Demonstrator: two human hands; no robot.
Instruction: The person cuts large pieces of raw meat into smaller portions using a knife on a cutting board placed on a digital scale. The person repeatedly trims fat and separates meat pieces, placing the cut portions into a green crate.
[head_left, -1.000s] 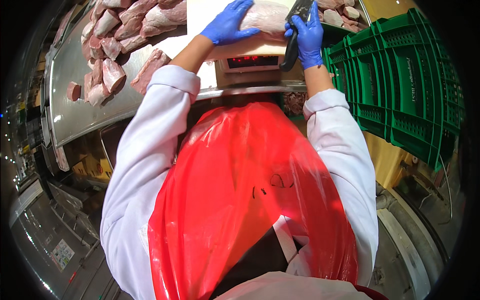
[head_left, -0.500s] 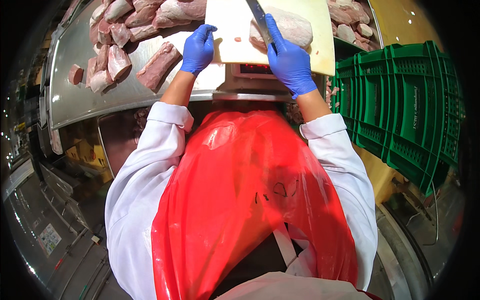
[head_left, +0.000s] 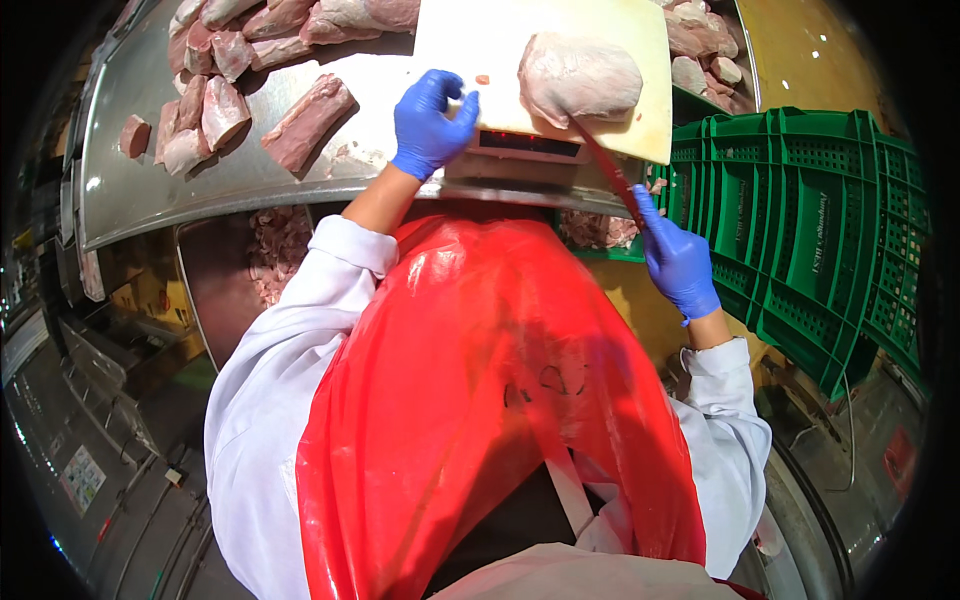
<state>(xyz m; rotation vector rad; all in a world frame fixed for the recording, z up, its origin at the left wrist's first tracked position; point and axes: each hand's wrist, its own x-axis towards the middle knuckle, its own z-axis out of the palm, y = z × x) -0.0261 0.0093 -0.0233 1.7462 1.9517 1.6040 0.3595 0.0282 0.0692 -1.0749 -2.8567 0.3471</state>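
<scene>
we take twelve o'clock as straight away from us. the pale piece of meat (head_left: 580, 78) lies on the cream cutting board (head_left: 455, 35), its long axis near nine to three, tipped slightly toward four. from our left hand (head_left: 435, 125) it lies at about two o'clock; from our right hand (head_left: 675, 255), at about eleven. the left is nearer, empty, fingers loosely curled and thumb apart. the right grasps the knife (head_left: 606, 168), whose blade runs toward eleven, its tip at the meat's six o'clock edge; whether it touches, we cannot tell.

we count one board, one knife, one piece of meat on the board and at least two scraps (head_left: 482, 79). toward ten on the steel table (head_left: 125, 205) lie one long piece (head_left: 308, 122) and one small chunk (head_left: 134, 136); the pile (head_left: 275, 25) beyond is cut off, so uncounted.
</scene>
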